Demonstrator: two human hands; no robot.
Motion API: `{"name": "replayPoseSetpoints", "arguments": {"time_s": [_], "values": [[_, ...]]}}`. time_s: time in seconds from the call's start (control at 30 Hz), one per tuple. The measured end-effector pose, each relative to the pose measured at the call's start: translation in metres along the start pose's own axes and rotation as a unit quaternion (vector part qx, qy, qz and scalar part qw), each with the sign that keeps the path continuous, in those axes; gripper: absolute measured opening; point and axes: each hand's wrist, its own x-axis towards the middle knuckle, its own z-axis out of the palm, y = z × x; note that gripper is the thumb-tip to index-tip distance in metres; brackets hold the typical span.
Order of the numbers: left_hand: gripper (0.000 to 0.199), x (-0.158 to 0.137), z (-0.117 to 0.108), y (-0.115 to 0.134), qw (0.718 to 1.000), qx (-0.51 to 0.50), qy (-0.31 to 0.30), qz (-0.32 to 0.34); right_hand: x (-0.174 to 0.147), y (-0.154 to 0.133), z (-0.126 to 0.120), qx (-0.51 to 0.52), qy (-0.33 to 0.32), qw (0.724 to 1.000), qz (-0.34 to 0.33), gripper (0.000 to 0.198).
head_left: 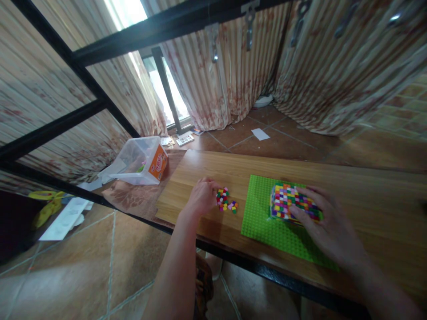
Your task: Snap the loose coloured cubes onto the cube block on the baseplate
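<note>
On a green studded baseplate [255, 209] stands a block of small multicoloured toy bricks [283, 195]. My right hand [325, 220] lies over the block's right part, thumb on the near side and fingers across the far side, gripping it. The palm hides that end of the block. Left of the baseplate, a small pile of loose coloured bricks [223, 199] lies on the wooden tabletop [213, 166]. My left hand [203, 195] is at the pile's left edge with its fingers curled in and pressed together. Whatever those fingertips hold is hidden.
A clear plastic box [138, 160] with an orange label and a few bricks inside stands past the table's left end. Black metal bars [90, 106] cross at the left and above. Curtains [227, 80] and a tiled floor [230, 138] lie beyond.
</note>
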Motion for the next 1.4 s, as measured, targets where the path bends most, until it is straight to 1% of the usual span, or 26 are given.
{"name": "replayPoseSetpoints", "arguments": {"time_s": [0.2,0.33,0.63,0.77,0.93,1.1,1.23,1.4], "values": [[0.024,-0.004,0.0,0.004,1.0,-0.006,0.0,0.019,0.0,0.0,0.0,-0.001,-0.004,1.0,0.014,0.061],[0.02,-0.003,0.002,0.005,1.0,-0.012,0.005,0.021,0.001,0.0,0.0,0.0,-0.003,1.0,0.02,0.063],[0.021,-0.003,0.0,0.011,1.0,-0.005,0.011,0.021,0.0,-0.004,-0.001,0.011,-0.006,1.0,0.015,0.061],[0.019,-0.002,0.0,0.013,1.0,0.002,-0.004,0.029,0.001,-0.004,-0.001,-0.002,-0.009,1.0,0.012,0.061],[0.021,-0.002,0.001,0.015,1.0,0.011,-0.015,0.013,0.001,-0.002,0.0,0.002,-0.006,1.0,0.003,0.06],[0.022,-0.002,-0.001,0.015,1.0,-0.01,0.002,-0.004,0.001,-0.003,0.0,-0.005,-0.003,1.0,-0.006,0.059],[0.022,0.001,0.003,0.016,1.0,-0.007,0.017,0.012,0.002,-0.005,-0.002,-0.011,-0.011,1.0,-0.004,0.061],[0.03,0.006,0.011,0.021,1.0,0.002,0.008,0.029,0.002,-0.006,-0.003,-0.027,-0.023,0.999,-0.001,0.06]]}}
